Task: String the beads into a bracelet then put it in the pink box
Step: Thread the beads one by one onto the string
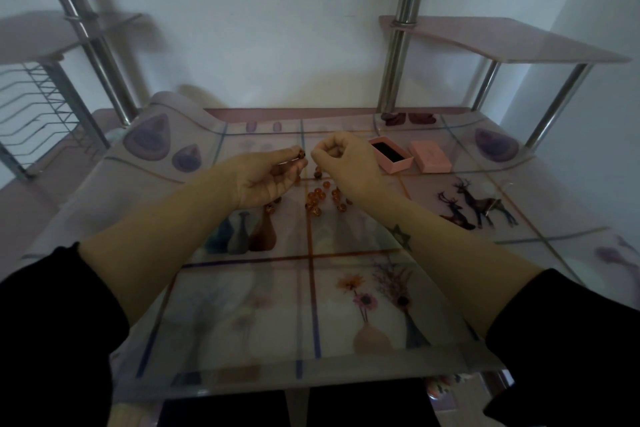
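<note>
My left hand (265, 180) is raised over the table and pinches a brown-orange bead (302, 152) between thumb and fingertips. A few more beads show under its fingers, seemingly strung. My right hand (346, 163) is close beside it, fingers curled and fingertips pinched together near the bead; the string itself is too thin to make out. Several loose orange beads (320, 198) lie on the table below and between the hands. The open pink box (393, 154) with a dark inside stands just right of my right hand, with its pink lid (430, 156) next to it.
The table (311, 305) has a glossy printed cover with vases, flowers and deer. Metal poles (398, 45) carry a pink shelf (502, 42) at the back right, and a wire rack (38, 104) stands at the left. A thin clear loop (498, 191) lies at the right.
</note>
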A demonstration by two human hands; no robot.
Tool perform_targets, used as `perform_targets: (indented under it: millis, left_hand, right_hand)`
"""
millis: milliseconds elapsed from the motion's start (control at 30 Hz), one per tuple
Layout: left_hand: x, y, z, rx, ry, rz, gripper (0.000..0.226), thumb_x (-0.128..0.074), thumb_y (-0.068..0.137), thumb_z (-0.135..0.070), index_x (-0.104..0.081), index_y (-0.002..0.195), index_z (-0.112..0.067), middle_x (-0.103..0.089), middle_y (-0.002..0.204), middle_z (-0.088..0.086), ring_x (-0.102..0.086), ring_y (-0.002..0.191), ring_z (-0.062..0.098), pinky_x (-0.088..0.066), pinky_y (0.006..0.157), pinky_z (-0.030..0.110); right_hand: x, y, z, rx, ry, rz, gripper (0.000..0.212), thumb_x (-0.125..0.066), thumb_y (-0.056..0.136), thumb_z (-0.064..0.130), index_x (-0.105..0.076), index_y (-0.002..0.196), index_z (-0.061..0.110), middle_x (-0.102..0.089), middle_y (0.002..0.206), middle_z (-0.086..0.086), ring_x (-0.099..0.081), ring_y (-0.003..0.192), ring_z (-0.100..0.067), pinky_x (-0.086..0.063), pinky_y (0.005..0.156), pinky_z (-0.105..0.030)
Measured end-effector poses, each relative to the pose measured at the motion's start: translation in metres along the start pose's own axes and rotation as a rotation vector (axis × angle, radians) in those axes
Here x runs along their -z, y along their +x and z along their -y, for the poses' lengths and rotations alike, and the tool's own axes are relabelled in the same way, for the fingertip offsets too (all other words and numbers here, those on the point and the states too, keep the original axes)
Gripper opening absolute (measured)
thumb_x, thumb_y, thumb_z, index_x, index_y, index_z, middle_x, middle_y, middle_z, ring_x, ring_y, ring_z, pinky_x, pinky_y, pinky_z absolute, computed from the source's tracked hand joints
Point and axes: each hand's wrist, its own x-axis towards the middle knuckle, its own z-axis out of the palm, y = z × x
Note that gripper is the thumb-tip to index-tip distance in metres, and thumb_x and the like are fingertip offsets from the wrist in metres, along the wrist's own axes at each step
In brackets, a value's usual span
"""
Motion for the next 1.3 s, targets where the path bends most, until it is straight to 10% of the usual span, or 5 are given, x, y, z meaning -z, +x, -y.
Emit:
perform_targets:
  millis: [1300]
  left_hand:
    - [0.0002, -0.0002, 0.0014, 0.018, -0.065, 0.005, 0.013, -0.064, 0.088, -0.009, -0.072, 0.080, -0.002, -0.072, 0.078, 0.012, -0.067, 0.066, 0.010, -0.056, 0.058, 0.016]
  right_hand:
    - [-0.0012, -0.0024, -0.0026, 0.010, -0.012, 0.025, 0.024, -0.068, 0.084, 0.016, -0.057, 0.069, 0.031, -0.059, 0.062, 0.012, -0.055, 0.057, -0.001, -0.050, 0.060, -0.024]
